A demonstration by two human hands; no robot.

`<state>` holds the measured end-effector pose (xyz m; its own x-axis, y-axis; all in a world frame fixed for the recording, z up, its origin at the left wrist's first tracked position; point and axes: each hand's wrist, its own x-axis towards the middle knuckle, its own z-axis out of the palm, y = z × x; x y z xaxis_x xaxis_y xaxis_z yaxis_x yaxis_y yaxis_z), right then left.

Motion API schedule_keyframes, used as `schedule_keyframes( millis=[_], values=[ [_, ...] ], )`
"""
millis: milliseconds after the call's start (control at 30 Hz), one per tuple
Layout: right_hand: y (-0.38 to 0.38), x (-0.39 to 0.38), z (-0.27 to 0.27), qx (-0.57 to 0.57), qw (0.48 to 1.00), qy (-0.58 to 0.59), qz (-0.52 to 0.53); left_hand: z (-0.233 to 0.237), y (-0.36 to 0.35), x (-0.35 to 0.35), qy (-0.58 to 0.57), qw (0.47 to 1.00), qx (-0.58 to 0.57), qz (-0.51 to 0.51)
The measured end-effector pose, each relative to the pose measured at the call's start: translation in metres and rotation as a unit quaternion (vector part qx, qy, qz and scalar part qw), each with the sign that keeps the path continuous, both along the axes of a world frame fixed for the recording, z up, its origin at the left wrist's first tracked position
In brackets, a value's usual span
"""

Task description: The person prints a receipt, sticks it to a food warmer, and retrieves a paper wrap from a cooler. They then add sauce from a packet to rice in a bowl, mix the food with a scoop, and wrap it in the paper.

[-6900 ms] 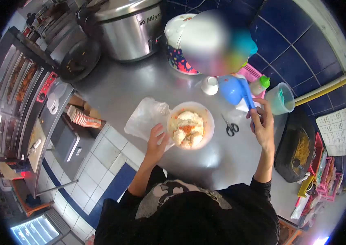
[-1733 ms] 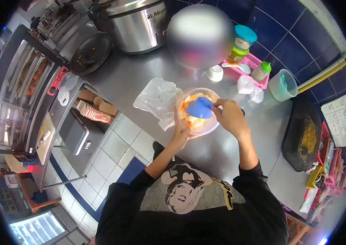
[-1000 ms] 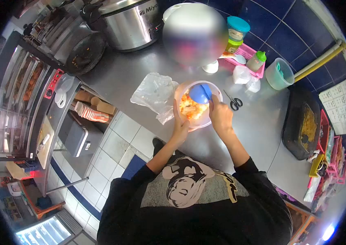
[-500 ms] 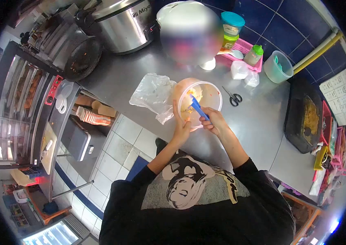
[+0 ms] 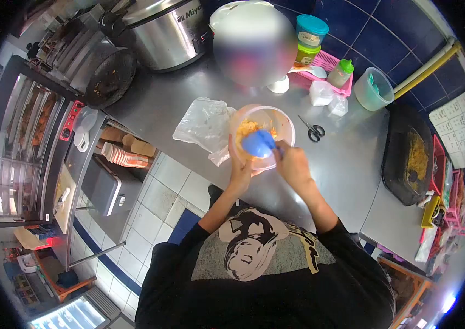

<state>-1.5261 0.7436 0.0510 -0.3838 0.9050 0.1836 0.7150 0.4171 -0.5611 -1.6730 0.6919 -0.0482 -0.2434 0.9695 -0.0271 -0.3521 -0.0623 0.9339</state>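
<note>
A round, translucent plastic bowl is seen on the brushed stainless-steel counter, filled with lumpy white rice streaked with orange sauce. A smooth, rounded blue plastic scoop is held over the near part of the bowl's contents; whether its head is pressed into the food cannot be told. Its handle is enclosed by the right hand, whose fingers are curled tightly around it. The bowl's near-left rim is gripped by the left hand, with the thumb laid up along the wall. Both hands are placed at the bowl's near edge, with the scoop between them.

Just left of the bowl, and touching it, a crumpled clear plastic bag is spread out. 1 pair of dark-handled metal scissors is laid to the right of the bowl, apart from it. Behind, a shiny cylindrical steel rice cooker, a pink slotted plastic basket and a pale green translucent jug are ranged near the dark blue tiled wall. A dark oblong tray holding yellowish food is set at the right.
</note>
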Motion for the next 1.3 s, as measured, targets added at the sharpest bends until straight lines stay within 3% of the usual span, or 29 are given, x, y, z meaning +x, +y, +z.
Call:
schedule_keyframes(
  millis=[67,133,233,267,367,500,567,600,767,833,933,1033,1167,1300],
  values=[
    [-0.007,-0.014,-0.005,-0.042,0.998,-0.050,-0.005,-0.010,-0.005,-0.002,0.016,1.000,-0.005,-0.004],
    [0.004,-0.022,-0.002,-0.053,0.992,-0.111,-0.010,0.012,-0.006,-0.006,-0.087,0.996,-0.031,-0.017],
    [0.026,-0.009,0.029,-0.030,0.999,-0.018,0.040,0.036,-0.011,-0.002,-0.093,0.995,-0.012,-0.035],
    [0.027,-0.008,0.050,-0.085,0.996,-0.008,0.016,0.035,-0.008,-0.003,-0.093,0.995,-0.008,-0.026],
    [0.014,-0.004,0.067,-0.077,0.997,-0.003,0.012,0.029,-0.011,0.000,-0.078,0.997,-0.009,-0.008],
    [0.018,-0.024,0.014,-0.104,0.985,-0.138,-0.014,0.013,-0.003,0.001,-0.001,1.000,0.023,0.002],
    [0.028,-0.020,0.013,-0.114,0.987,-0.110,-0.029,-0.001,-0.008,0.001,-0.005,1.000,0.023,-0.006],
    [0.035,-0.011,0.017,-0.102,0.991,-0.083,-0.010,0.016,-0.009,0.004,-0.031,0.999,0.019,-0.015],
    [0.017,0.001,0.084,-0.110,0.994,0.011,0.004,0.021,-0.006,0.003,-0.065,0.998,0.002,0.001],
    [0.011,-0.007,0.061,-0.062,0.997,-0.048,-0.016,0.012,-0.002,0.003,-0.057,0.998,0.026,0.008],
    [0.014,-0.009,0.040,-0.051,0.995,-0.084,-0.014,0.013,-0.003,0.005,0.205,0.976,0.044,0.050],
    [0.021,0.001,0.053,-0.056,0.998,-0.003,-0.006,0.034,-0.010,0.012,-0.050,0.999,0.000,-0.009],
    [0.012,0.010,0.092,-0.103,0.994,0.022,0.013,0.032,-0.010,0.011,-0.075,0.997,-0.024,-0.011],
    [0.019,0.004,0.038,-0.093,0.995,-0.023,0.004,0.031,-0.008,0.008,-0.113,0.993,-0.029,-0.006]
  ],
)
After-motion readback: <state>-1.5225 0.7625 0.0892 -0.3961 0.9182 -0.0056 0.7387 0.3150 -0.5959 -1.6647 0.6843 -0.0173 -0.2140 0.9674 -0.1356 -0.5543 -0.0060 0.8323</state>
